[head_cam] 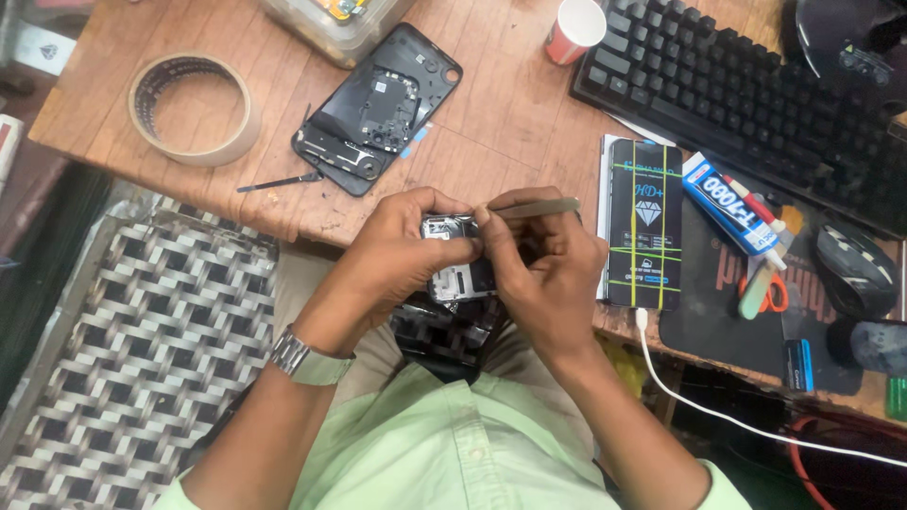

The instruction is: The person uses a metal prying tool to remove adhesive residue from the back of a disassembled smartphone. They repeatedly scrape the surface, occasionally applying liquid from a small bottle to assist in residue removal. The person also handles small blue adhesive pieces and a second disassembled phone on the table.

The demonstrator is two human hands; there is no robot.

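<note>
Both hands work just above my lap at the desk edge (pixel 283 222). My left hand (pixel 397 255) grips the small phone component (pixel 452 255); my right hand (pixel 548 269) pinches metal tweezers (pixel 539 207) against its top. Opened phone back (pixel 378 109) lies beyond.
</note>
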